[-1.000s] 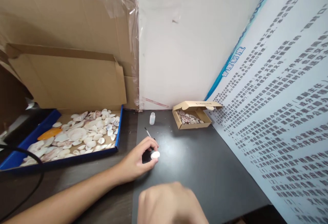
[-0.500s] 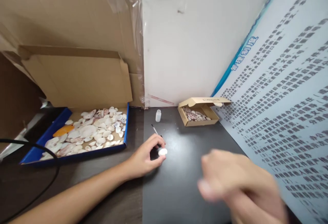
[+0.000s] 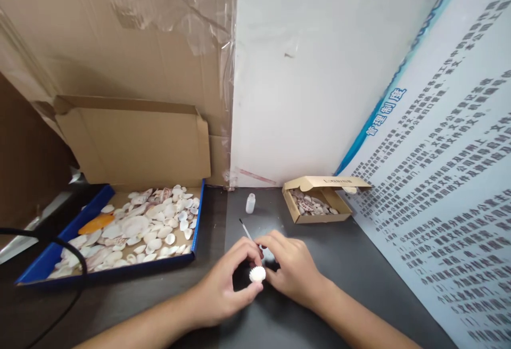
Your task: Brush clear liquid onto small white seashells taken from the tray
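My left hand (image 3: 227,285) pinches a small white ribbed seashell (image 3: 257,274) between thumb and fingers, low over the dark table. Close against it on the right, my right hand (image 3: 293,269) has its fingers curled round the dark handle end of a thin brush (image 3: 246,230). The brush's pale stem and black tip point away, up and left. Part of the handle is hidden between the two hands. Beyond the tip stands a small whitish bottle (image 3: 250,204), upright and uncapped as far as I can see.
On the left, an open blue-edged cardboard box (image 3: 195,229) holds many loose shells (image 3: 155,221) and an orange piece (image 3: 96,224). A smaller cardboard box (image 3: 323,218) with shells stands at the back right. A black cable (image 3: 82,258) hangs at the left; a printed poster (image 3: 439,205) borders the right.
My right hand has come in from the lower right to the brush handle beside my left hand. The left hand still holds the shell. The view has tilted up a little.
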Tool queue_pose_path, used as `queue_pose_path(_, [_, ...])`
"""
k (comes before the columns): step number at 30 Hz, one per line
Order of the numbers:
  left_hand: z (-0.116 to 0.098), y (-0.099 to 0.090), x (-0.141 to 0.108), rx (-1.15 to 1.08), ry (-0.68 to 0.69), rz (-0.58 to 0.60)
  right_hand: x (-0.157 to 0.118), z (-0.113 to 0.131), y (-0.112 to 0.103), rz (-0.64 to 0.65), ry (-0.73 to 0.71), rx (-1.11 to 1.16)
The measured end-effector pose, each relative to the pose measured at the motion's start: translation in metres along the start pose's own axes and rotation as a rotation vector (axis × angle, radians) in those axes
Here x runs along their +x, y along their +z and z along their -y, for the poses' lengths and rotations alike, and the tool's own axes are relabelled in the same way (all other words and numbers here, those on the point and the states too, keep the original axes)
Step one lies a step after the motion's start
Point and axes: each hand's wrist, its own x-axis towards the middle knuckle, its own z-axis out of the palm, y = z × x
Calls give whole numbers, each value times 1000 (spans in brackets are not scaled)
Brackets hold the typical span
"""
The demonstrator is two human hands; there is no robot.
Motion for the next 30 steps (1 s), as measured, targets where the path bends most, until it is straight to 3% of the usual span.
queue_pose_path(6, [4, 1, -1, -37, 26, 22, 1, -8, 10, -134, -39, 101])
queue_pose_path(17, [-1, -2, 0, -68, -1, 102, 0, -12, 12, -92, -7, 190])
queue_pose_path(20, [1, -3, 1, -12, -43, 41, 2, -20, 5, -134, 56, 160])
queue_pose_path(25, [13, -6, 6, 44, -260, -156, 0, -34, -13, -250, 135, 221])
queue_pose_path(30, [16, -7, 10, -40, -306, -160, -10, -30, -23, -243, 59, 306])
